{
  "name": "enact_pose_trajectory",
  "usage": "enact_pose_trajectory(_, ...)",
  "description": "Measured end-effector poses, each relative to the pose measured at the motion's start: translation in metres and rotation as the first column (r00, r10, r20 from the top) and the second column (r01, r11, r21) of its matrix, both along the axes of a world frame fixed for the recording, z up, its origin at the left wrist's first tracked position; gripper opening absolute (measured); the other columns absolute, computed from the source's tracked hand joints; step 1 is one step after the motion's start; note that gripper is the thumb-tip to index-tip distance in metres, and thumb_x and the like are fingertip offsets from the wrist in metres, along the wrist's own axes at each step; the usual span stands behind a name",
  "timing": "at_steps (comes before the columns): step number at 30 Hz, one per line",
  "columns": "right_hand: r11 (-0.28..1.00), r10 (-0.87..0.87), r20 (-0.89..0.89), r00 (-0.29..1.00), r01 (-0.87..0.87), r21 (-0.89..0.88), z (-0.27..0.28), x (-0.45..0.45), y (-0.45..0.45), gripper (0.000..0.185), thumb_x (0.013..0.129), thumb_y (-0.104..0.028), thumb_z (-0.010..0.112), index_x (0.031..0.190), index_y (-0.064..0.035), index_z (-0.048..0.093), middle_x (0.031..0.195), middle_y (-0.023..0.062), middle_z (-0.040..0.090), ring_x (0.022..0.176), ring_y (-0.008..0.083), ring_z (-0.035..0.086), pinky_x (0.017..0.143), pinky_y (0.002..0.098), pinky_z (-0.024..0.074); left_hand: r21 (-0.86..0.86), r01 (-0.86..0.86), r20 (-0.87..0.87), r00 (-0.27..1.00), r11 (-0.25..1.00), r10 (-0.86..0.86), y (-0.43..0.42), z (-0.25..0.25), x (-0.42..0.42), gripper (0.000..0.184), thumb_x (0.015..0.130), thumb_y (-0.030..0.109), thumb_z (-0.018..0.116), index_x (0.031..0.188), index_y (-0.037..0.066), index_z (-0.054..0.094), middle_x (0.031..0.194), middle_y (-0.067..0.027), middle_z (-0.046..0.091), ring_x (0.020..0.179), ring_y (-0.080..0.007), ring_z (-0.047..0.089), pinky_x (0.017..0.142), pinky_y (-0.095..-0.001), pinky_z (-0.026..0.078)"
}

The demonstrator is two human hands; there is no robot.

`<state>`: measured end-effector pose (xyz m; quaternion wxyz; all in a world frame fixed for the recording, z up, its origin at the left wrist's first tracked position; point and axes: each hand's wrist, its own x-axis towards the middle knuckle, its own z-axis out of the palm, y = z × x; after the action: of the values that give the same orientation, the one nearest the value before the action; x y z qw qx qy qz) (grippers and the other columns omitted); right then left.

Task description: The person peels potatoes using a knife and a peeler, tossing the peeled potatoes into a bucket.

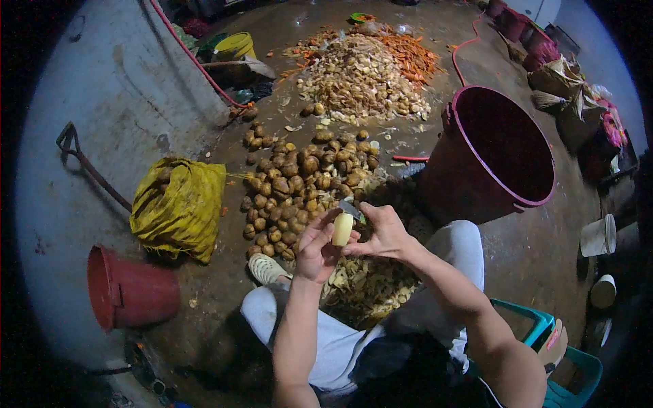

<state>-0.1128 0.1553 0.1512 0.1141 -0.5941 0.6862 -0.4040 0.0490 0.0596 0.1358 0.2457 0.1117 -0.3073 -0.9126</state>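
Observation:
A peeled, pale yellow potato [342,230] stands upright in my left hand [320,246], with the fingers closed round its side. My right hand [384,234] grips a small metal blade [350,209] at the potato's top end; whether it is a peeler or a knife I cannot make out. The right thumb lies close to the potato's lower side. Just beyond my hands spreads a heap of unpeeled brown potatoes [289,180]. Below them, between my legs, lies a pile of peelings [371,289].
A large maroon tub [435,163] stands at the right. To the left are a yellow sack [180,211], a red bucket [146,296] and a long handle [98,173]. Farther back lie a pale heap of peelings [364,78] and orange scraps [411,58]. A teal stool [578,381] is at lower right.

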Motion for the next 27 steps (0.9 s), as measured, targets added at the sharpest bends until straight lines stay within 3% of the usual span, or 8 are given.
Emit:
enact_pose_trajectory(11, 0.993, -0.05, -0.145, 0.988, 0.065, 0.097, 0.01, 0.001, 0.005, 0.074, 0.059, -0.075, 0.071, 0.065, -0.0038, 0.049, 0.05, 0.017, 0.05, 0.049, 0.0357, 0.058, 0.047, 0.042, 0.0451, -0.099, -0.016, 0.062, 0.998, 0.995, 0.023, -0.002, 0.006, 0.0, 0.031, 0.091, 0.01, 0.059, 0.12, 0.001, 0.052, 0.108, -0.014, 0.063, 0.095, -0.0314, 0.067, 0.082, -0.0393, 0.057)
enact_pose_trajectory(15, 0.995, -0.065, -0.207, 0.976, 0.079, 0.057, 0.004, 0.003, 0.006, 0.066, 0.069, -0.07, 0.066, 0.065, -0.0054, 0.05, 0.049, 0.0161, 0.05, 0.049, 0.0363, 0.058, 0.047, 0.0434, 0.046, -0.071, -0.028, 0.041, 0.999, 0.997, 0.031, -0.001, 0.009, 0.0, 0.029, 0.09, 0.008, 0.061, 0.118, 0.002, 0.053, 0.11, -0.013, 0.062, 0.096, -0.0292, 0.066, 0.081, -0.0386, 0.057)
enact_pose_trajectory(20, 0.997, -0.036, -0.247, 0.968, 0.053, 0.061, 0.005, 0.001, 0.007, 0.057, 0.08, -0.06, 0.061, 0.064, -0.0064, 0.05, 0.048, 0.0153, 0.049, 0.048, 0.0363, 0.057, 0.046, 0.0434, 0.0453, -0.106, -0.175, 0.028, 0.983, 0.979, 0.179, -0.004, -0.006, 0.0, 0.033, 0.084, 0.005, 0.066, 0.115, 0.002, 0.052, 0.105, -0.0113, 0.063, 0.094, -0.0241, 0.066, 0.08, -0.0355, 0.057)
enact_pose_trajectory(23, 0.997, 0.018, -0.156, 0.988, -0.007, 0.071, 0.007, 0.003, 0.007, 0.053, 0.086, -0.054, 0.058, 0.064, -0.0055, 0.053, 0.049, 0.0155, 0.049, 0.047, 0.0369, 0.056, 0.047, 0.0439, 0.0443, -0.023, -0.168, 0.045, 0.985, 0.986, 0.168, -0.003, 0.0, 0.002, 0.034, 0.083, 0.002, 0.067, 0.114, 0.004, 0.053, 0.104, -0.0099, 0.063, 0.095, -0.0219, 0.064, 0.081, -0.0348, 0.057)
enact_pose_trajectory(25, 1.0, 0.02, 0.097, 0.995, -0.022, 0.021, 0.014, 0.006, 0.008, 0.05, 0.09, -0.047, 0.055, 0.065, -0.0033, 0.056, 0.048, 0.0155, 0.046, 0.042, 0.032, 0.05, 0.046, 0.0424, 0.0411, 0.005, -0.159, 0.017, 0.987, 0.987, 0.159, -0.002, -0.005, 0.004, 0.035, 0.082, 0.002, 0.067, 0.114, 0.005, 0.053, 0.106, -0.0095, 0.063, 0.096, -0.0222, 0.064, 0.081, -0.0349, 0.057)
enact_pose_trajectory(26, 1.0, 0.02, 0.097, 0.995, -0.022, 0.02, 0.013, 0.005, 0.007, 0.05, 0.09, -0.047, 0.055, 0.065, -0.0033, 0.056, 0.048, 0.0155, 0.046, 0.042, 0.032, 0.05, 0.046, 0.0424, 0.0411, 0.032, -0.149, -0.01, 0.989, 0.988, 0.15, -0.002, -0.006, 0.005, 0.036, 0.082, 0.001, 0.068, 0.114, 0.005, 0.053, 0.107, -0.0091, 0.063, 0.096, -0.0224, 0.065, 0.081, -0.0351, 0.057)
enact_pose_trajectory(27, 0.998, -0.022, 0.21, 0.977, 0.01, 0.056, 0.01, 0.004, 0.007, 0.05, 0.091, -0.045, 0.053, 0.067, -0.0017, 0.056, 0.048, 0.0156, 0.045, 0.043, 0.0285, 0.047, 0.046, 0.041, 0.0401, 0.032, -0.149, -0.011, 0.989, 0.988, 0.149, -0.001, -0.003, 0.004, 0.036, 0.082, 0.001, 0.068, 0.114, 0.005, 0.053, 0.107, -0.0091, 0.063, 0.096, -0.0224, 0.065, 0.081, -0.0351, 0.057)
